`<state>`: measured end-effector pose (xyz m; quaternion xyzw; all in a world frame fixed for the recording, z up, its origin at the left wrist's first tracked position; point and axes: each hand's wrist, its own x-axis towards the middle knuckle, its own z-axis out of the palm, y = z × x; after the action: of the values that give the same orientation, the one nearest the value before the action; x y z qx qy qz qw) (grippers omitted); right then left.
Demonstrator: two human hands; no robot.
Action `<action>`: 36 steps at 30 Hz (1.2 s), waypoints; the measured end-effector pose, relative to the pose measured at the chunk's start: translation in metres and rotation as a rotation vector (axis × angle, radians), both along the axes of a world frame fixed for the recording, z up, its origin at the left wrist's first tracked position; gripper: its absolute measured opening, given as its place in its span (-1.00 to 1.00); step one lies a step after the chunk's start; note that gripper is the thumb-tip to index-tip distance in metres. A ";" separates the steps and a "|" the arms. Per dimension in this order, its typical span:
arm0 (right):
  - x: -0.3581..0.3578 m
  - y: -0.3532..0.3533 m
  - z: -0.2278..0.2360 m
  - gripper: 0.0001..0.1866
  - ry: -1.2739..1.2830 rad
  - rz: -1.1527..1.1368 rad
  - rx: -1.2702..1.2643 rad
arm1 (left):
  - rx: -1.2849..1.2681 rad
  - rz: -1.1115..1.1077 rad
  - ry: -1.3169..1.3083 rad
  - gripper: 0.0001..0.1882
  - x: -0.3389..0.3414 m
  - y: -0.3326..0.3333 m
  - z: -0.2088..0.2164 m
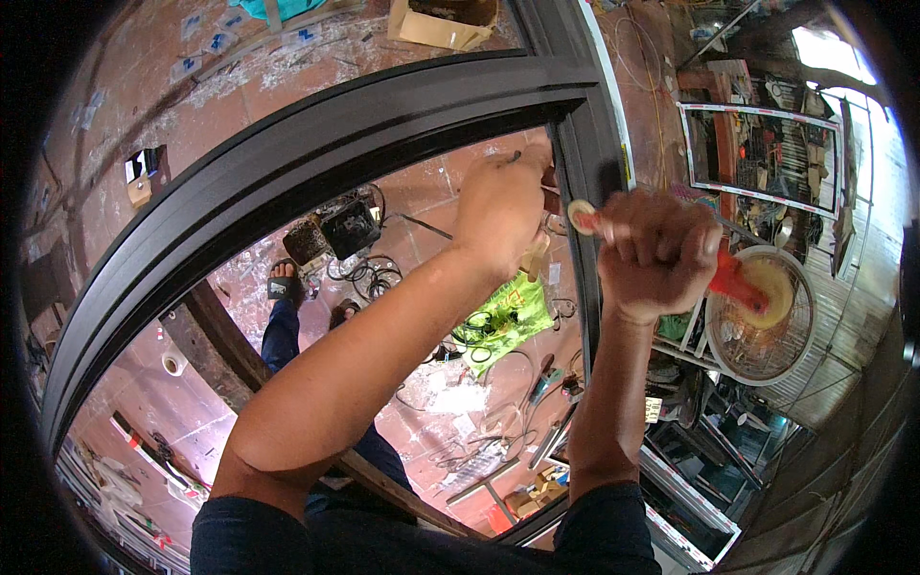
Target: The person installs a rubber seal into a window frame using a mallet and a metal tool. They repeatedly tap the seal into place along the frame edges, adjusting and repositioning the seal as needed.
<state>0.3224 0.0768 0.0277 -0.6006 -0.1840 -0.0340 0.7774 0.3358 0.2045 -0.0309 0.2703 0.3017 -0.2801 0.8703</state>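
A dark grey metal frame (254, 142) stretches across the view, with a crossbar and an upright bar meeting at the upper right. My right hand (659, 254) is wrapped round the red handle of a spline roller (725, 273), just right of the upright bar. The roller's pale yellow wheels stick out on both sides of the fist, one near the bar. My left hand (500, 213) is closed at the inner side of that bar, its fingertips partly hidden. A small dark bit shows at its knuckles; what it grips cannot be made out.
Below the frame lie a bright green bag (513, 321), black cables (374, 278) and a black box-shaped thing (350, 228) on the tiled floor. A round fan guard (762, 335) stands at right. A cardboard box (443, 24) is at the top. Another person's sandalled foot (283, 276) shows at left.
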 end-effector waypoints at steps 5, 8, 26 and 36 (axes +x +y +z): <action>0.001 0.001 -0.004 -0.50 0.028 -0.047 -0.010 | 0.191 -0.050 -0.050 -0.69 -0.033 -0.016 -0.017; -0.005 -0.005 -0.001 -0.49 0.047 -0.023 -0.036 | 0.334 0.066 -0.203 -0.79 -0.069 -0.048 -0.020; 0.007 0.006 0.002 -0.54 0.051 -0.085 -0.054 | 0.662 -0.158 -0.535 -0.75 -0.065 -0.037 -0.009; 0.008 0.004 0.000 -0.51 0.034 -0.127 -0.045 | 0.651 -0.227 -0.487 -0.75 -0.064 -0.036 -0.009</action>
<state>0.3304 0.0805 0.0275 -0.6289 -0.1331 -0.0689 0.7629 0.2721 0.1682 -0.0400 0.6211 0.1283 -0.1923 0.7489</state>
